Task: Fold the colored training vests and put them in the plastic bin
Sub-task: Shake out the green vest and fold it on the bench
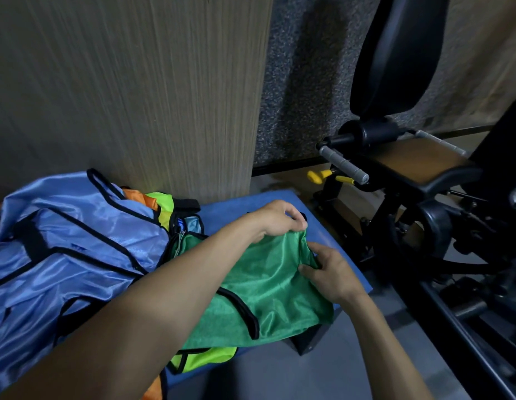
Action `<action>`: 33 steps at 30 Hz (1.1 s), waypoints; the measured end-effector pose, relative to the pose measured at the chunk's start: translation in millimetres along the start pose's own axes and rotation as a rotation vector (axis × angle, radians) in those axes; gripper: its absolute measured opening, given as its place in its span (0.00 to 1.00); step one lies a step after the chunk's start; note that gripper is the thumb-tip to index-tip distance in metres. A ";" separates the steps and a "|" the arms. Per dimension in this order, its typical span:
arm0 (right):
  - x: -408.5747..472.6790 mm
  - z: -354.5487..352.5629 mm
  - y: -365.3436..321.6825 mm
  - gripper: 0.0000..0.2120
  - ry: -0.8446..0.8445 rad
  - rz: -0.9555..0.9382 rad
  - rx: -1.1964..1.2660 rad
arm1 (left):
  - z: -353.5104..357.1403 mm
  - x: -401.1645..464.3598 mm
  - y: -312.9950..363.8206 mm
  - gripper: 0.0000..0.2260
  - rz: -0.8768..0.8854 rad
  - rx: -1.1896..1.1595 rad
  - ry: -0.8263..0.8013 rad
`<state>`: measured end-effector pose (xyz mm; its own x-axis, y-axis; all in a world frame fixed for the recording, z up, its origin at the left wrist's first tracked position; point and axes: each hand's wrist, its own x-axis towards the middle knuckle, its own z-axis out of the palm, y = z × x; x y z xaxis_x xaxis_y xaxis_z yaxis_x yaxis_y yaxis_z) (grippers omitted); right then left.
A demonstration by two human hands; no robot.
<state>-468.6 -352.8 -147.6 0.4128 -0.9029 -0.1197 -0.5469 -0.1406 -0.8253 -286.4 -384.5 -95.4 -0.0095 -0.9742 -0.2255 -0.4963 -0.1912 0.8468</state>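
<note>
A grey wood-grain wall fills the upper left, and a black exercise machine stands on the right. Below them a blue padded tabletop carries the vests. The biggest is a heap of light blue vests with black trim, spread over the left side. Orange and yellow-green cloth shows behind it, and a yellow-green vest pokes out near the front edge. The green vest lies flat toward the right end of the tabletop, partly over the yellow-green one.

Both hands work at its far edge. The left hand reaches across, its grip closed on a pinch of green cloth. The right hand sits just beside it, fingers curled at the same edge; whether they pinch the cloth or only press it I cannot tell.

The step in hand looks like the first fold of the green vest. Next, the held edge likely needs drawing toward the near hem, flat and square. No plastic bin is in view, so the drop-off spot must be found.
</note>
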 end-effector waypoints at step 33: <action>-0.2 3.0 4.2 0.22 0.048 0.254 0.068 | -73.3 -55.7 -87.9 0.14 0.306 1.075 0.188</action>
<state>-468.8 -352.0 -152.7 0.2328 -0.9241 -0.3031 -0.5774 0.1194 -0.8077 -178.6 -322.3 -122.0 -0.1730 -0.9822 0.0729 -0.9849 0.1720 -0.0198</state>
